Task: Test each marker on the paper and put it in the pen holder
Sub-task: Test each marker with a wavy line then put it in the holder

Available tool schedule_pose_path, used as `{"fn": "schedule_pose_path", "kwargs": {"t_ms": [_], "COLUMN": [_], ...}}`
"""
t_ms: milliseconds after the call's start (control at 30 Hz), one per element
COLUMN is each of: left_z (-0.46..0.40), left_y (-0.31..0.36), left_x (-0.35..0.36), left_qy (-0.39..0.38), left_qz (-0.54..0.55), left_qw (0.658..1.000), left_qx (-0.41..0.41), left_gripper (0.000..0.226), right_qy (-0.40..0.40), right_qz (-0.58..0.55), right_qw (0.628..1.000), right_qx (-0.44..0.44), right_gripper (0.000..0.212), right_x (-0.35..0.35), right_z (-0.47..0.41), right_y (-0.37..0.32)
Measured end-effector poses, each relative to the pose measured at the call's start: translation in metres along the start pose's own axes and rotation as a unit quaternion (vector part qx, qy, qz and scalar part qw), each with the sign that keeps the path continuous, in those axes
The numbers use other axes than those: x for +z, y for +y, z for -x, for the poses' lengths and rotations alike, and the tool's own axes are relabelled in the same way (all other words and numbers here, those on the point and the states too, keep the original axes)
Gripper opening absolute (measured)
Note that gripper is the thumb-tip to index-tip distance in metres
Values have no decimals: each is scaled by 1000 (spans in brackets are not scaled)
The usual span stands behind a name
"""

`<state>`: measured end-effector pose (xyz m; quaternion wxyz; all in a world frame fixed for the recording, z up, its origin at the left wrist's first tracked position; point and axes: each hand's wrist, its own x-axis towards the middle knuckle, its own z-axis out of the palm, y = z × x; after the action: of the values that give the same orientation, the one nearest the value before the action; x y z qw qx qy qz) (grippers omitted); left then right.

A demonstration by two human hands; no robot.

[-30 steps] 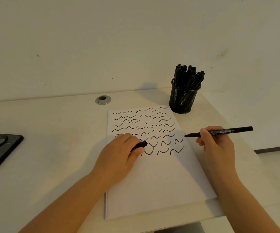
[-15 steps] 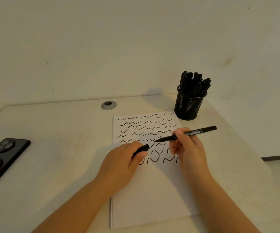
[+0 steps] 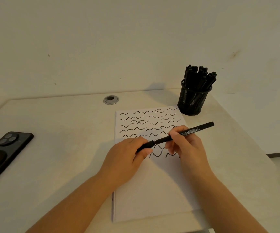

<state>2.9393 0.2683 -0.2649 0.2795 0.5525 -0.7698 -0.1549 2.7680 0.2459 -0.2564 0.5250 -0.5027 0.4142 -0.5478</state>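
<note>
While both forearms reach in from the near edge, left hand grips the cap, fingers curled round it, resting on the paper. Right hand pinches the marker mid-barrel, tip meeting the cap mouth just above the squiggles; looks like recapping, seating not confirmed. Marker likely light, stiff, smooth plastic, could slip; hold mid-barrel near the label, push straight in. Paper lies flat on the surface, thin, may slide. Phone far left. Further back the mesh pen holder, crowded with markers, just beyond the paper's far right corner. Grommet near the wall.
</note>
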Motion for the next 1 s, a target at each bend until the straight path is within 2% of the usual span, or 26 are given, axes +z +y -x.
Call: {"fn": "schedule_pose_path", "kwargs": {"t_ms": [167,300,400,700,867,1000], "left_z": [1,2,3,3,3,2], "left_y": [2,4,3,1,0,4], "left_x": [0,1,3,0,0,2], "left_qy": [-5,2,4,-8,-14,0], "left_qz": [25,145,181,189,205,207], "left_qw": [1000,989,983,982,979,978], "left_qx": [-1,-18,-15,-17,-16,-4], "left_gripper": [18,17,25,23,26,23], "right_qy": [-46,-86,-107,-139,-146,-138], "right_qz": [22,28,44,34,37,43], "right_qw": [999,996,993,988,986,987], "right_qx": [-8,-18,-28,-56,-67,-73], "right_gripper": [17,16,13,1,13,3], "right_x": [3,6,6,7,7,7], "right_z": [4,6,6,8,9,8], "right_y": [0,1,3,6,6,5]}}
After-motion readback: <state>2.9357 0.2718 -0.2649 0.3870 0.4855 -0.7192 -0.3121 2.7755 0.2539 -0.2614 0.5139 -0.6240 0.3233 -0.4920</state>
